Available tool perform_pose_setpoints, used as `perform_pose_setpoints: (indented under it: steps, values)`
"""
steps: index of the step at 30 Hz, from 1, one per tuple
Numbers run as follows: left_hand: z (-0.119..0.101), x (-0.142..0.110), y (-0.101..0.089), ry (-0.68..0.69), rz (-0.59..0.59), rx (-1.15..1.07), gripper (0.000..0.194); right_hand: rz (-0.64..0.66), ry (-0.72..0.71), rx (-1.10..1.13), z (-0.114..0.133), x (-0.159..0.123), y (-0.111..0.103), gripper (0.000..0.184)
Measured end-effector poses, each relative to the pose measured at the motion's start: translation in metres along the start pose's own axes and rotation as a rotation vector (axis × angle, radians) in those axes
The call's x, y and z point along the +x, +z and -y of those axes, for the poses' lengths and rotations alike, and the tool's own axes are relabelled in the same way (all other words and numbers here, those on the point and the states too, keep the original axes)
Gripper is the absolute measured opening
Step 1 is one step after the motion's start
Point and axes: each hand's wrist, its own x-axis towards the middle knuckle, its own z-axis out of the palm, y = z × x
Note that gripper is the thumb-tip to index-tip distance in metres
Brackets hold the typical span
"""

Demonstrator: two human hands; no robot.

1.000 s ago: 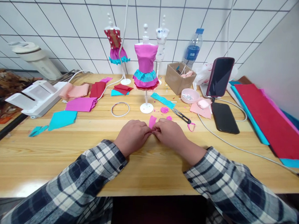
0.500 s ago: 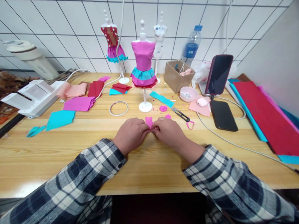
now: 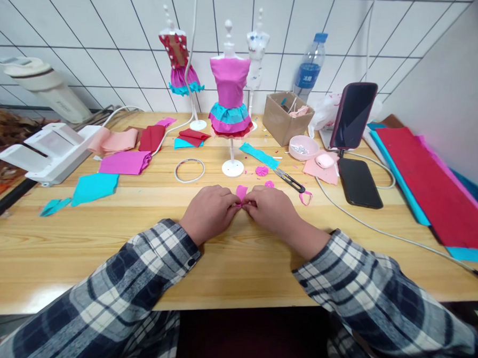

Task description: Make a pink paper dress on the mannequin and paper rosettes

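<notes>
A small strip of pink crepe paper [image 3: 241, 192] is pinched between my two hands, low over the wooden table. My left hand [image 3: 211, 212] grips its lower edge from the left, thumb and fingers closed. Close against it, my right hand [image 3: 270, 211] pinches the same edge from the right. The fingers hide most of the strip's lower part. Just beyond are a pleated pink rosette [image 3: 262, 171], a smaller pink rosette [image 3: 269, 184], thread snips [image 3: 290, 180] and a turquoise strip [image 3: 259, 155]. A mini dress form [image 3: 229, 87] in a pink top and ruffled skirt stands behind.
Folded coloured paper [image 3: 95, 188] and a white stand [image 3: 50, 156] lie left, near a ring [image 3: 190, 170]. A cardboard box [image 3: 286, 120], pink bowl [image 3: 303, 148], bottle [image 3: 309, 68] and black phone [image 3: 359, 183] are right. A cable [image 3: 360, 224] crosses the table's right side.
The pink strip's visible end has shifted slightly right and shows less above the fingers. Both hands stay pinched together in nearly the same place. The camera view has tilted a little.
</notes>
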Motion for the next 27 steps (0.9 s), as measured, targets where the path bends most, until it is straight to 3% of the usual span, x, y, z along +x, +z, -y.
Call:
perform_pose_setpoints:
  steps: [27]
  values:
    - [0.0010,0.0007,-0.0015,0.013,-0.015,-0.005,0.026,-0.051,-0.011,-0.042,0.0005,-0.0027,-0.0012,0.019]
